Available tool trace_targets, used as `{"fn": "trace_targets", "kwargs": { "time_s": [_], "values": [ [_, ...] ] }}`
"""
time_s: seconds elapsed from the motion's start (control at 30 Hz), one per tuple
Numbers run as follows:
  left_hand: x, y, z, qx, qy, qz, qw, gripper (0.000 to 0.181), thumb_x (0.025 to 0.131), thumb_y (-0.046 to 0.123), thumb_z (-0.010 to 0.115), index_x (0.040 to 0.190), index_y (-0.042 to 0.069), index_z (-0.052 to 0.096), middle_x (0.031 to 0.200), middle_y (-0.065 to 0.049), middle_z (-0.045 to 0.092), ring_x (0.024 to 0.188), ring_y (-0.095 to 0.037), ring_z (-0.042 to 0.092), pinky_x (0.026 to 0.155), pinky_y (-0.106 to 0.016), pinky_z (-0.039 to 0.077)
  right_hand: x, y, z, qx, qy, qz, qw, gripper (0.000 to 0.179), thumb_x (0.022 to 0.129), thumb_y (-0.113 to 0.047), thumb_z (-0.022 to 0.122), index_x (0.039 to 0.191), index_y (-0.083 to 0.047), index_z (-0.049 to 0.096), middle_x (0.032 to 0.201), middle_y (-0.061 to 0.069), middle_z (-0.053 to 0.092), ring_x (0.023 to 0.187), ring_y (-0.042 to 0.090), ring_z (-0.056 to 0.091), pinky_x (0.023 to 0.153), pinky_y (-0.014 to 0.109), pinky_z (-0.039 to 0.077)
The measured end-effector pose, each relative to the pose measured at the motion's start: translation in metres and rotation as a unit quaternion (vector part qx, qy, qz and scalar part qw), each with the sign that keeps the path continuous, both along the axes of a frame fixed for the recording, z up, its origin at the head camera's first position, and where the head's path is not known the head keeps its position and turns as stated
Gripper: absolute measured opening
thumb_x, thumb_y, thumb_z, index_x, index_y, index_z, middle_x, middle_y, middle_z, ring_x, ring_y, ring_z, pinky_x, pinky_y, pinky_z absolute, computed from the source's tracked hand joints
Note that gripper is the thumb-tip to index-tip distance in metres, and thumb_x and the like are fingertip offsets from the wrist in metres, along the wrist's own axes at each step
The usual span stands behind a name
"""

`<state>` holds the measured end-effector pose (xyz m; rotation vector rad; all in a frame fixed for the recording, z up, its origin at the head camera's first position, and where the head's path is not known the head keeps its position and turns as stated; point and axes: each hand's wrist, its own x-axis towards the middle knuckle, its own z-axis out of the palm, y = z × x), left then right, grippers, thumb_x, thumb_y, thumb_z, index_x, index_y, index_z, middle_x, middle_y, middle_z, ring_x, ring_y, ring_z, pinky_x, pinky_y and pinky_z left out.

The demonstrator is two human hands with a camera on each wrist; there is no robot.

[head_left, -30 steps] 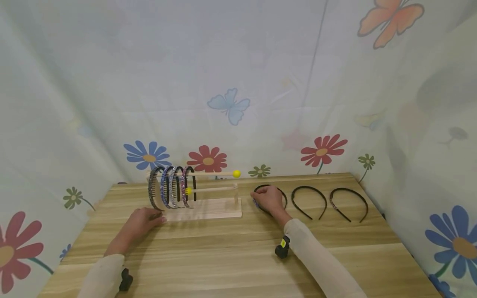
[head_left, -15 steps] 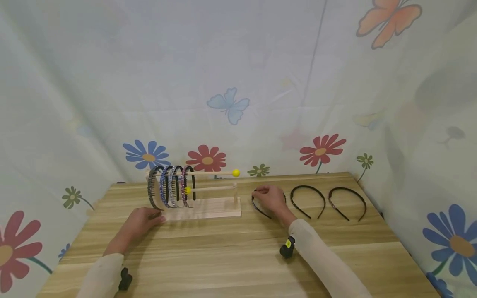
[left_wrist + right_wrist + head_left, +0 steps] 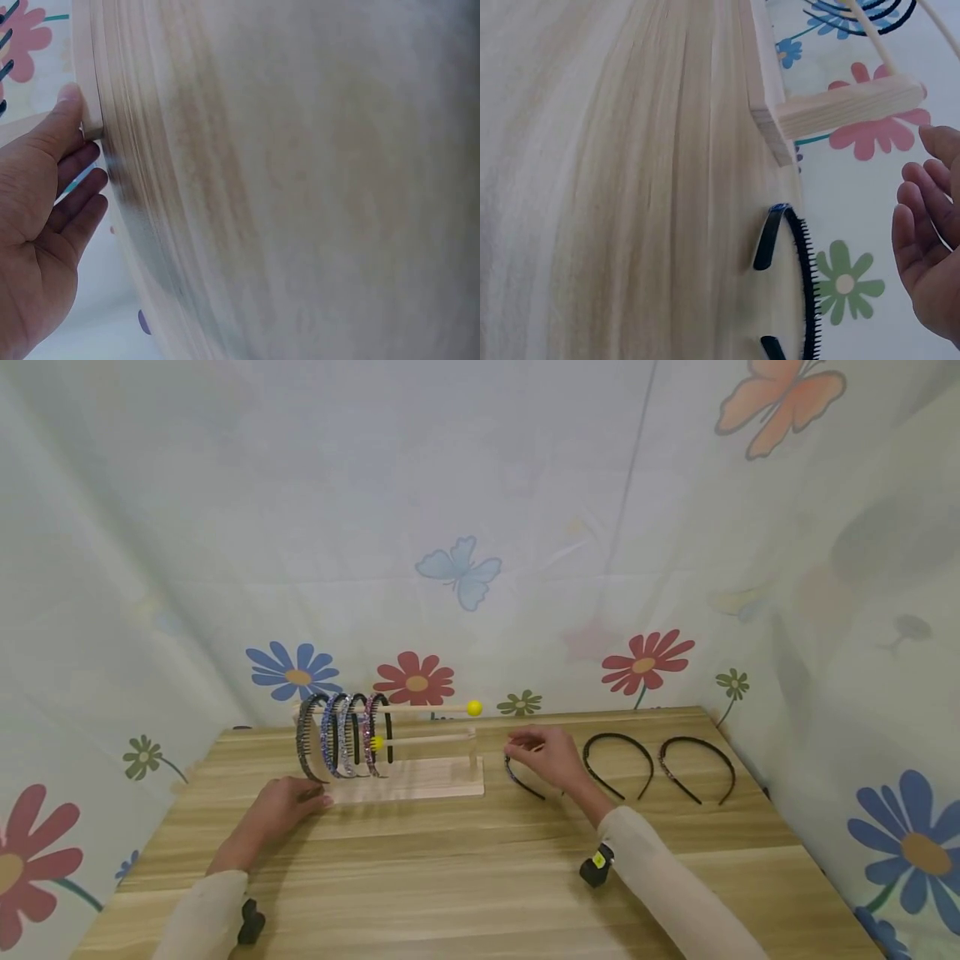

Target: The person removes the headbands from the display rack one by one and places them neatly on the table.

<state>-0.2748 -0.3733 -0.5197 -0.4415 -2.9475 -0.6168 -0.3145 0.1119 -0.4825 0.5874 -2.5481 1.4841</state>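
Observation:
At the near left corner of a wooden headband rack (image 3: 442, 779), my left hand (image 3: 281, 810) pinches the end of the base, thumb on one face and fingers beside it. Over the leftmost loose headband (image 3: 523, 785) hovers my right hand (image 3: 551, 758), fingers loosely bent and holding nothing. The right wrist view shows that headband (image 3: 809, 274) on the table with its comb teeth, apart from the hand. On the rack hang a dark headband (image 3: 303, 743), a blue glittery one (image 3: 326, 743), a silver one (image 3: 345, 739) and a pink one (image 3: 370, 743).
A plain black headband (image 3: 619, 737) and another with a patterned side (image 3: 697, 740) lie farther right on the wooden table (image 3: 420, 877). Yellow balls cap the rack's upper rod (image 3: 431, 710) and lower rod (image 3: 427, 742). A flowered cloth (image 3: 337, 527) stands behind.
My right hand has risen slightly off the leftmost loose headband, and its wrist has shifted right. My left hand has stayed at the rack's corner.

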Motion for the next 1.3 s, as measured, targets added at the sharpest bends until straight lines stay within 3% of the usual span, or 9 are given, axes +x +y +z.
{"fn": "trace_targets", "kwargs": {
  "time_s": [0.23,0.43,0.73,0.97,1.13,1.3],
  "values": [
    [0.0,0.0,0.0,-0.001,0.005,-0.003,1.0,0.023,0.095,0.027,0.074,0.103,0.005,0.078,0.093,-0.005,0.076,0.085,-0.022,0.07,0.079,-0.05,0.058,0.016,-0.01,0.015,-0.035,0.055,0.028,0.9975,0.027,0.092,-0.03,0.079,0.114,-0.015,0.077,0.098,-0.004,0.077,0.086,0.01,0.07,0.074,0.029,0.059],
    [0.0,0.0,-0.001,0.004,0.004,-0.006,1.0,0.022,0.096,0.029,0.074,0.102,0.008,0.078,0.091,-0.001,0.075,0.08,-0.015,0.066,0.075,-0.045,0.057,0.029,-0.026,0.027,-0.061,0.072,0.057,0.9939,0.029,0.092,-0.03,0.079,0.115,-0.013,0.077,0.1,-0.003,0.077,0.085,0.01,0.07,0.073,0.028,0.059],
    [0.001,0.0,-0.001,0.006,0.005,-0.008,0.9999,0.019,0.096,0.028,0.073,0.1,0.01,0.078,0.089,0.001,0.074,0.077,-0.011,0.063,0.073,-0.042,0.055,0.042,-0.06,0.054,-0.08,0.063,0.099,0.9899,0.029,0.091,-0.031,0.08,0.116,-0.016,0.077,0.108,-0.002,0.076,0.09,0.01,0.07,0.078,0.028,0.06],
    [0.001,0.0,-0.002,0.002,0.006,-0.004,1.0,0.021,0.096,0.028,0.074,0.101,0.008,0.078,0.09,-0.001,0.075,0.079,-0.013,0.065,0.074,-0.045,0.056,0.048,-0.093,0.069,-0.057,0.04,0.12,0.9904,0.037,0.092,-0.037,0.078,0.121,-0.015,0.076,0.115,0.003,0.076,0.095,0.007,0.069,0.08,0.025,0.059],
    [0.0,-0.001,-0.004,0.01,0.008,-0.003,0.9999,0.024,0.096,0.029,0.074,0.103,0.007,0.078,0.093,-0.004,0.076,0.082,-0.018,0.069,0.077,-0.046,0.057,0.048,-0.115,0.071,-0.054,0.025,0.119,0.991,0.04,0.092,-0.04,0.077,0.125,-0.018,0.073,0.117,-0.006,0.074,0.097,0.005,0.069,0.081,0.025,0.058],
    [-0.001,-0.002,-0.003,0.014,0.013,-0.006,0.9998,0.024,0.095,0.028,0.075,0.105,0.006,0.078,0.095,-0.005,0.076,0.086,-0.023,0.071,0.078,-0.048,0.058,0.047,-0.132,0.064,-0.06,0.014,0.115,0.9914,0.046,0.091,-0.04,0.079,0.131,-0.021,0.07,0.12,-0.006,0.072,0.099,0.007,0.069,0.081,0.025,0.058]
  ]
}}
